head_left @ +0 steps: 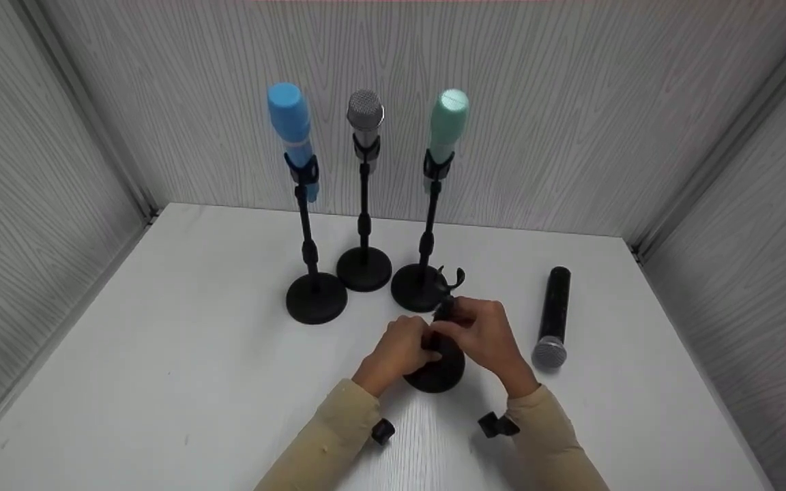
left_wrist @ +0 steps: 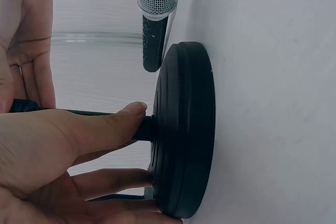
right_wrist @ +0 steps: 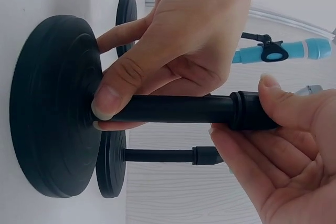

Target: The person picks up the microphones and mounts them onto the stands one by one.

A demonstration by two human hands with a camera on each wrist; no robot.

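Observation:
A black desktop microphone stand with a round base stands upright on the table between my hands. My left hand grips the foot of its pole just above the base, thumb laid along the pole, as the left wrist view shows. Higher up, my right hand pinches the thicker collar of the pole between thumb and fingers. The open clip at the top of this stand holds nothing. To the right lies a black microphone with a silver mesh head, its head toward me.
Behind my hands are three more stands, holding a blue microphone, a silver-headed microphone and a green microphone. The green one's base is close behind the stand I hold. Wood-grain panels enclose the white table.

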